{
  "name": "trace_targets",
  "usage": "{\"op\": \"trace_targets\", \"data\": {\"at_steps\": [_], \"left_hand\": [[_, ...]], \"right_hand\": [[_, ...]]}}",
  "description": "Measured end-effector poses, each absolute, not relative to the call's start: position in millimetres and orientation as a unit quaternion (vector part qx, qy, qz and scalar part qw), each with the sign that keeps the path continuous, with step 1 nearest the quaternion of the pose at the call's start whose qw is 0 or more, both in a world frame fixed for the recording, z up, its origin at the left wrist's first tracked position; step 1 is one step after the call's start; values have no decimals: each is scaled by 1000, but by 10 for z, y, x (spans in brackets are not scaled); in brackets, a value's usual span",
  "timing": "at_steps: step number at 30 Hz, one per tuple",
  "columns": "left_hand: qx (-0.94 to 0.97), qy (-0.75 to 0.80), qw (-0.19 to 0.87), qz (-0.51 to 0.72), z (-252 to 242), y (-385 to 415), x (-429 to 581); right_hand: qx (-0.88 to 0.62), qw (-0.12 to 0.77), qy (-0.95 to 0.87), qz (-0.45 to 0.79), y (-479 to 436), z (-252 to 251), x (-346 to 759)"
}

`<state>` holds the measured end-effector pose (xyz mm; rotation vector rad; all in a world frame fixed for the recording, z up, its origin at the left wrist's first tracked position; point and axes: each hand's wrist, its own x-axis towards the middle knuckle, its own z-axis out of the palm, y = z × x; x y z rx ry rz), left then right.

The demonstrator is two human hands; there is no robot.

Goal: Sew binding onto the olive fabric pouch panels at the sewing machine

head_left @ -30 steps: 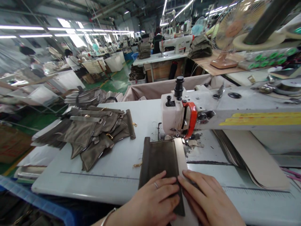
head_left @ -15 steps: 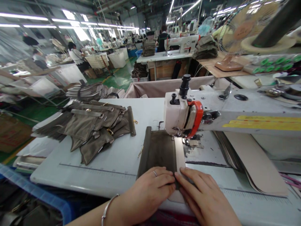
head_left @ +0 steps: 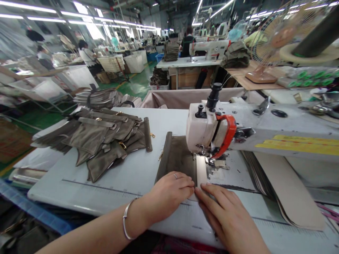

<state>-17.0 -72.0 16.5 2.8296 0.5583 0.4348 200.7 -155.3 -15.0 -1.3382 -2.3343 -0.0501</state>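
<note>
An olive-brown bag panel lies under the presser foot of a white sewing machine. A gold zip pull hangs at the panel's left side, and a pale beige strip runs along its right edge. My left hand rests on the near end of the panel, fingers bent and together; its thumb is hidden. Beside it, my right hand has its fingers stretched out flat, tips on the near end of the beige strip. The panel's near edge is partly hidden beneath both hands.
A heap of similar brown pieces with gold zip pulls lies on the left of the white table. Long beige-backed pieces lie right of the needle. A blue crate stands at lower left. A fan stands behind.
The panel has moved away from me under the machine, and both hands have moved forward with it. More of the table's near edge shows now.
</note>
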Motion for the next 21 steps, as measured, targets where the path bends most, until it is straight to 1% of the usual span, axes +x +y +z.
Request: {"op": "trace_targets", "data": {"at_steps": [7,14,21], "left_hand": [[965,200,82,146,156,-527,-79],[965,219,56,134,117,-360,-5],[957,250,77,127,94,-188,75]], "right_hand": [[-513,208,-833,3,-1457,-116,1977],[-530,193,-826,-3,-1309,-69,1975],[-533,175,-828,-5,-1108,-70,2008]]}}
